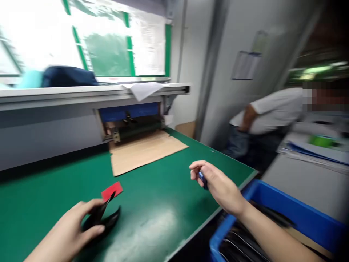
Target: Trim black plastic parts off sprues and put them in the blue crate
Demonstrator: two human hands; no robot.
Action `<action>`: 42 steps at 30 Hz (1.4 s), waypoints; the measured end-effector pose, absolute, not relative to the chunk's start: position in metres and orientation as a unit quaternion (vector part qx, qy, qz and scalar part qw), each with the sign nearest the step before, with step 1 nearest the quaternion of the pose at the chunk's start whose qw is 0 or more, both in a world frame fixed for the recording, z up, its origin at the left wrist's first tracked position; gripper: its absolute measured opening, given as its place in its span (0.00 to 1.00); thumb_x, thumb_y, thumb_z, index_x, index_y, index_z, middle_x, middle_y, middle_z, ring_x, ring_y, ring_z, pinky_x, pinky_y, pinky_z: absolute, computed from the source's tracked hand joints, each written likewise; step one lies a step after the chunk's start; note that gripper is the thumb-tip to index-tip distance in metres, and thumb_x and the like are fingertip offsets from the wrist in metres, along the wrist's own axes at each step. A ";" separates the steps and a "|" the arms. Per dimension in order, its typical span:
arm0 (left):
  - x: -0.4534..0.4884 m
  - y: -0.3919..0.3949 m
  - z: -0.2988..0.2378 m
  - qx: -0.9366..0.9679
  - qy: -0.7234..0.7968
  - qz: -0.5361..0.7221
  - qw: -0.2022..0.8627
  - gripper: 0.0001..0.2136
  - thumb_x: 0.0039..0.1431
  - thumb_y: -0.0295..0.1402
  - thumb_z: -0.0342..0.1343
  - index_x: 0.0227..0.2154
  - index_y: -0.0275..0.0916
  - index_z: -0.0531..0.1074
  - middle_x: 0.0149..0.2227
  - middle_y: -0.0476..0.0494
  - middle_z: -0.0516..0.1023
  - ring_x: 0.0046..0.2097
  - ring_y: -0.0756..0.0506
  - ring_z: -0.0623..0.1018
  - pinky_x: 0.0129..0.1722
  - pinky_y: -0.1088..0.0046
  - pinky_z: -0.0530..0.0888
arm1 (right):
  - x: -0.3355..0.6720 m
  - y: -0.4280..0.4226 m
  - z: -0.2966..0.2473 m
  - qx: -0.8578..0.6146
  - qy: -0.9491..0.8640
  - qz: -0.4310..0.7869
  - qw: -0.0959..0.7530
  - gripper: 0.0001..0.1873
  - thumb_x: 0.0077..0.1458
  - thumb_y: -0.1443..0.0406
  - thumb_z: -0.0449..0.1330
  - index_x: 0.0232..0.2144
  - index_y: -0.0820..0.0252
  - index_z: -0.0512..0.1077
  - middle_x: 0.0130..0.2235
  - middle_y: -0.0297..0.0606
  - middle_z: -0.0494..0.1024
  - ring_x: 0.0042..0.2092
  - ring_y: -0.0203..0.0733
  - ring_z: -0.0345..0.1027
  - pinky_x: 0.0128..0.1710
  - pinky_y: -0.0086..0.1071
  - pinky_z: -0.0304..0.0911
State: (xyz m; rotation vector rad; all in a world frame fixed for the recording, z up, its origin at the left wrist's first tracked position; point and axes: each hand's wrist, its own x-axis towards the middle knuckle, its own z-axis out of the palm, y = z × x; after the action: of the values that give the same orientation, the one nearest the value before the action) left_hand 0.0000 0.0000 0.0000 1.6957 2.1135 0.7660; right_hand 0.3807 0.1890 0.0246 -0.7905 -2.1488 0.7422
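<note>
My left hand (77,227) is closed around a curved, glossy black part (110,220) with a pointed prong, held over the green tabletop. A small red rectangle (112,190) lies on the table just beyond that part, partly behind the prong. My right hand (215,182) is raised above the table's right side, its fingers curled round a small dark-blue object (203,179). Most of that object is hidden by the fingers, so its kind cannot be made out.
A flat cardboard sheet (144,153) lies before an opening in the back panel. At lower right, a blue bin (308,229) holds several black parts. A shelf (81,95) runs above the green table (152,196). Another person (275,111) leans at a desk on the right.
</note>
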 end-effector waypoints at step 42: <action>-0.013 -0.014 -0.012 0.348 0.481 0.725 0.350 0.21 0.43 0.31 0.71 0.38 0.43 0.67 0.40 0.45 0.74 0.44 0.42 0.76 0.44 0.69 0.75 | 0.116 0.133 -0.010 -0.044 -0.960 0.044 0.273 0.35 0.69 0.48 0.29 0.24 0.61 0.61 0.26 0.36 0.64 0.29 0.41 0.50 0.29 0.35 0.39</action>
State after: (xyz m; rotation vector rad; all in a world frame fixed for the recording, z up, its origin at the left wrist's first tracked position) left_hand -0.0134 -0.0142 -0.0116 0.9014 1.2447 1.8768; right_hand 0.1158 0.1331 -0.0101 -0.1189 -2.5837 0.1185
